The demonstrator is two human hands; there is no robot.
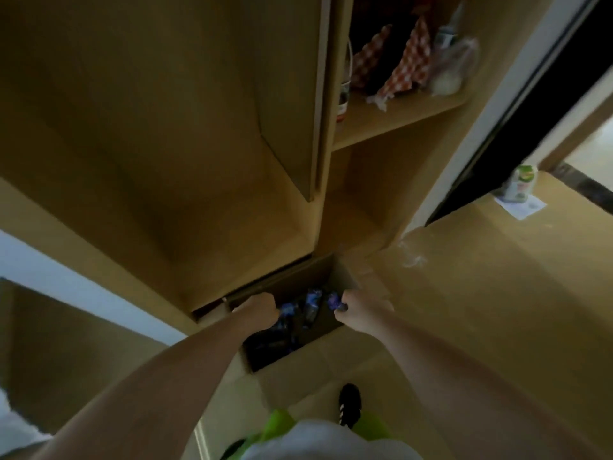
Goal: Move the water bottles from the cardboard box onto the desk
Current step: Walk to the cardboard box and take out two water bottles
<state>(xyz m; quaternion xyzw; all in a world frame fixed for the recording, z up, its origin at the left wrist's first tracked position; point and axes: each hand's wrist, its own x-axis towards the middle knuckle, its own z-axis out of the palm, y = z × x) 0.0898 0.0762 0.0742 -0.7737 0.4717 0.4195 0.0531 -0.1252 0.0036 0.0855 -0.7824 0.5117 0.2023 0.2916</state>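
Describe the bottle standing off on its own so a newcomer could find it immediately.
Start at the tall wooden shelving unit and follow the pale floor to the far right, toward the dark doorway. There a single white bottle with a green top stands upright on a sheet of paper. Unlike the blue-labelled bottles down in the cardboard box, it stands alone.

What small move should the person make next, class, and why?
Probably lift both hands straight up out of the cardboard box. The left hand and right hand are each down inside it, apparently closed on blue-labelled water bottles, though the blur hides the grips.
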